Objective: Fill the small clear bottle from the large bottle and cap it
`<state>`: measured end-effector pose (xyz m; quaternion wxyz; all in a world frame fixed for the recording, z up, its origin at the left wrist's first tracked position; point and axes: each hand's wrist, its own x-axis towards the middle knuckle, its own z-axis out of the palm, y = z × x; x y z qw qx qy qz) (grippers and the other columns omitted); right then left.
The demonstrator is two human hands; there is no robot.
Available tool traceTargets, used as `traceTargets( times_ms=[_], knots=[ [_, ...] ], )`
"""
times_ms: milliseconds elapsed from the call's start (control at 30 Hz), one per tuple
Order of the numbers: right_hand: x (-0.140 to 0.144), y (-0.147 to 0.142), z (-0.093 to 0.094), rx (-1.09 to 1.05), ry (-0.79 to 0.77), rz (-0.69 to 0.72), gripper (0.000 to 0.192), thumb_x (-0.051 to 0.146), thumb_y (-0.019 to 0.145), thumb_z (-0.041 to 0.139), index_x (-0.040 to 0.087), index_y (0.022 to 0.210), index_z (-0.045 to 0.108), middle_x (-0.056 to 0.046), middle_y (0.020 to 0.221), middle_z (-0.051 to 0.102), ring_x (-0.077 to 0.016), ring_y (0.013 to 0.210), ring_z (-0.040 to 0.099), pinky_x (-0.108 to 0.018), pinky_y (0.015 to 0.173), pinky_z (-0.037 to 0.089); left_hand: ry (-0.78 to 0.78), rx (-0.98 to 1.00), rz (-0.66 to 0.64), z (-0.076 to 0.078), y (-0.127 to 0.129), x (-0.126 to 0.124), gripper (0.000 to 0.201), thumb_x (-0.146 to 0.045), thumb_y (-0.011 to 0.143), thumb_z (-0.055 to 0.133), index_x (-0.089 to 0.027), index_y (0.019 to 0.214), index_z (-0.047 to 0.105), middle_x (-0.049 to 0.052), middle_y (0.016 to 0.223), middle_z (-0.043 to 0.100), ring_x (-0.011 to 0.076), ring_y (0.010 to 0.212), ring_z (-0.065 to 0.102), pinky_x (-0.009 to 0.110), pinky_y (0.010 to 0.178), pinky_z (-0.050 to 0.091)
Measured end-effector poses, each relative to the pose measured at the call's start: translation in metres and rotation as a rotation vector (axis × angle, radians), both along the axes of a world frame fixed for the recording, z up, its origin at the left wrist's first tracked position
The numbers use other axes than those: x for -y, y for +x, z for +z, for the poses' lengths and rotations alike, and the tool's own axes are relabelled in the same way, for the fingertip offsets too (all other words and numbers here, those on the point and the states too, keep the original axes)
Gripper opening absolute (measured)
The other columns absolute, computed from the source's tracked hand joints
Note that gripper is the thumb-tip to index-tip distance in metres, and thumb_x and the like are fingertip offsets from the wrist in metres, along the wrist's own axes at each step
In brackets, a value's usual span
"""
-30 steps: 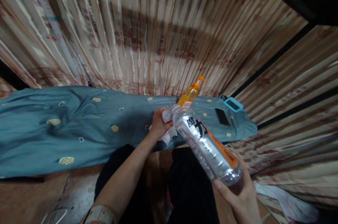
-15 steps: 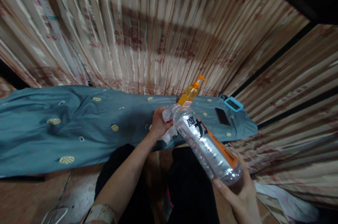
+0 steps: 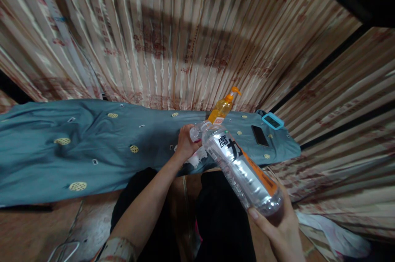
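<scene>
Right hand [image 3: 279,229] grips the base of a tilted clear bottle [image 3: 242,167]. Left hand [image 3: 186,143] closes around its far neck, apparently with a white cloth [image 3: 197,158].

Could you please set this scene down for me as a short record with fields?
right hand: grips the base of a clear plastic bottle, which is tilted with its neck pointing away
left hand: at the bottle's neck, closed on a crumpled white cloth
surface: blue-grey sheet with yellow spots
on the sheet: orange pump bottle, dark phone, blue-framed device
backdrop: striped curtain
</scene>
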<state>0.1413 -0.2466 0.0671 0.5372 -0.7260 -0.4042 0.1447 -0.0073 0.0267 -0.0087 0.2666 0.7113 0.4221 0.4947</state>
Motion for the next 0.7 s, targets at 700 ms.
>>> traceTargets(
  times_ms=[700],
  knots=[
    [-0.003,-0.010,0.003,-0.058,0.005,-0.017,0.083,0.047,0.061,0.089,0.022,0.130,0.051,-0.010,0.123,0.068,-0.0291,0.110,0.068,-0.036,0.091,0.055,-0.012,-0.002,-0.003,0.002,0.000,0.001,0.053,-0.015,0.055,0.080,-0.023,0.102,0.056,0.005,0.104,0.066,0.0302,0.105,0.064,0.045,0.095,0.052]
  ],
)
